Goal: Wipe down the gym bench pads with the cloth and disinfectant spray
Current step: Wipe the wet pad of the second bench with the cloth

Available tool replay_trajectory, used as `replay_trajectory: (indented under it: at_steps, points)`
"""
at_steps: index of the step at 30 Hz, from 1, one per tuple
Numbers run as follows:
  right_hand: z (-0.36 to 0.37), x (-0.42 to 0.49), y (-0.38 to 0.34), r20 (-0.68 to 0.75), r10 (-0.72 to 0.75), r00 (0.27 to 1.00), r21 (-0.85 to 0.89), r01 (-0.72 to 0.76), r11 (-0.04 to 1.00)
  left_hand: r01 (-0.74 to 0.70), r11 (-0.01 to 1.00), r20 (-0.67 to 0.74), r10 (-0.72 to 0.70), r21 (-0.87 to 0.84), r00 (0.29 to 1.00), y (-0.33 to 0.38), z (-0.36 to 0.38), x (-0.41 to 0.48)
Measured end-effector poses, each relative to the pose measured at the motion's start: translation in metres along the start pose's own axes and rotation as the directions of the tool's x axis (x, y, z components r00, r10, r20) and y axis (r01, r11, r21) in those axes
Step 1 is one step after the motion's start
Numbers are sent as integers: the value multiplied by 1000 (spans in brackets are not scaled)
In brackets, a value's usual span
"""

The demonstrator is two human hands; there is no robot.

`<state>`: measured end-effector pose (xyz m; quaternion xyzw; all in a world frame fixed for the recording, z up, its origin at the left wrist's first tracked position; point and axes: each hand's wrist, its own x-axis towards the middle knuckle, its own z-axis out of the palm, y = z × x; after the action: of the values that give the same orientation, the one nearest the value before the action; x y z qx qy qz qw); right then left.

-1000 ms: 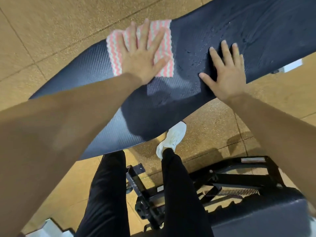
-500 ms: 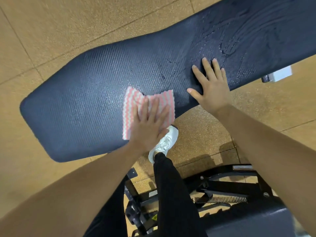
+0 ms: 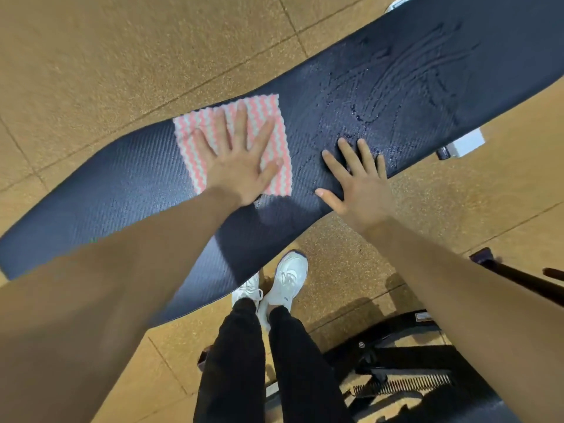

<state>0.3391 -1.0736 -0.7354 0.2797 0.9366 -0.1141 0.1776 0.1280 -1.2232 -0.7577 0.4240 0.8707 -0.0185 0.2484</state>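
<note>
A long dark textured bench pad (image 3: pixel 122 184) runs diagonally across the head view. A pink-and-white zigzag cloth (image 3: pixel 192 135) lies flat on it near its far edge. My left hand (image 3: pixel 241 166) presses down on the cloth with fingers spread. To the right, my right hand (image 3: pixel 357 184) rests flat and open on the pad's near edge, holding nothing. Wet smear marks (image 3: pixel 412 71) shine on the pad's right part. No spray bottle is in view.
My white shoes (image 3: pixel 290 276) and black trousers stand just below the pad on the tan rubber floor (image 3: pixel 91 56). A black metal bench frame with a spring (image 3: pixel 403 383) sits at the lower right. A white bracket (image 3: pixel 467 143) sticks out under the pad's right side.
My left hand slid the cloth from the pad's far edge to its near edge, then back up to the far edge. My right hand stayed flat on the pad.
</note>
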Motion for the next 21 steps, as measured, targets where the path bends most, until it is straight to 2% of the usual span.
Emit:
replay_trajectory:
  at_steps: [5,12,16,21]
  points:
    - [2,-5,-8,12,52,999,22,-52,998,13,1000,23,-14,15,1000,7,-7,14]
    - [-11,-12,6,67,1,998,70,-6,998,-216,976,84,213,29,973,21,35,-70]
    - [-12,-15,2,68,23,997,63,-28,998,-214,976,111,209,35,971,20,48,-99]
    - [-1,-19,-2,33,48,998,79,-51,996,-231,973,176,226,6,958,19,41,-91]
